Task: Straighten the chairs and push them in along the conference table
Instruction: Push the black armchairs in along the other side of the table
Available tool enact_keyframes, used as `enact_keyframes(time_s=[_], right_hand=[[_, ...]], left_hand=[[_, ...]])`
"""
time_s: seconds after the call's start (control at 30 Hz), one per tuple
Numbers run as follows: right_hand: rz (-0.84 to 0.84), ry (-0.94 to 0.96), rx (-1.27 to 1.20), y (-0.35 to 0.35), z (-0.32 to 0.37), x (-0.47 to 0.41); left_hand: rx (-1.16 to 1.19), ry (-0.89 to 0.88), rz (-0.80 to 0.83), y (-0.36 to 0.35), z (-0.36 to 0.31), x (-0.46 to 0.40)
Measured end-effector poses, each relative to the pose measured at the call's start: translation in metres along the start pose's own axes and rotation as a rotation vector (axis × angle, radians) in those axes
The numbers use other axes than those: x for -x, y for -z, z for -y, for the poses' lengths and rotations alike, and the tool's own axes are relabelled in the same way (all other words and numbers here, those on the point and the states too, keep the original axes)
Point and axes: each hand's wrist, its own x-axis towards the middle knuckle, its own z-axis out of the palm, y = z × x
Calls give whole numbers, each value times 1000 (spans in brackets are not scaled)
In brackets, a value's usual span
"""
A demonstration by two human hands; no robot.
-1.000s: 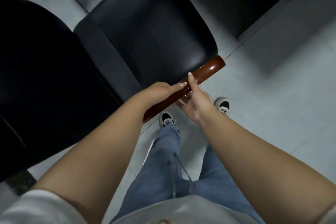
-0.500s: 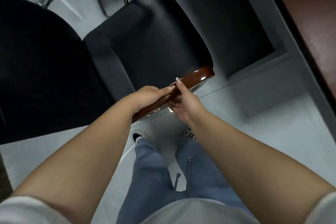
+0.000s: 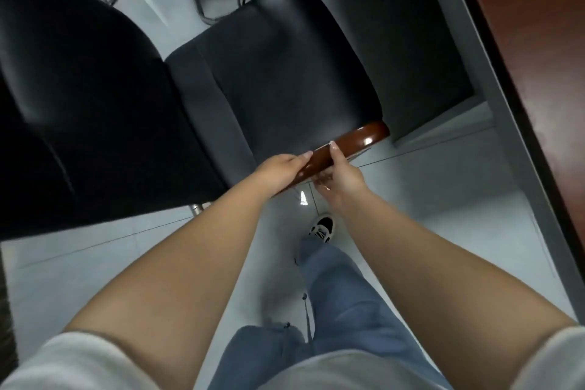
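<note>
Chair (image 3: 285, 73) now swung nearer the tabletop (image 3: 538, 57); left hand (image 3: 281, 172) and right hand (image 3: 343, 174) gripping its armrest (image 3: 354, 141), fingers wrapped; push-in nearly lined up.

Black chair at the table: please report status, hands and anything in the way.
Left hand and right hand both grip the wooden armrest. Black chair angled beside conference table, not pushed in. Nothing seen blocking.

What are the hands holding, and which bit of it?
Both hands, left hand and right hand, grip the black chair by its brown wooden armrest, near the armrest's middle.
</note>
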Motion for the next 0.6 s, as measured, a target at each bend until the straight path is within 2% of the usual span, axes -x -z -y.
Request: enact_keyframes(time_s=[0.1,0.2,0.3,0.4,0.43,0.5,0.6], right_hand=[[-154,163,380,2,-7,15],[-114,362,480,6,-38,58],[-12,462,495,4,-70,96],[146,540,560,-5,-147,159],[175,537,563,-8,-162,171],[366,486,664,-15,-224,218],[505,470,736,-24,-280,267]], left_hand=[[269,3,-203,-2,11,29],[587,-10,-294,-7,50,76],[766,-57,-343,-16,81,133],[923,-123,-452,-31,152,218],[977,-121,-485,-33,164,233],[1117,-103,-636,-42,223,292],[1208,-84,-734,-45,271,352]])
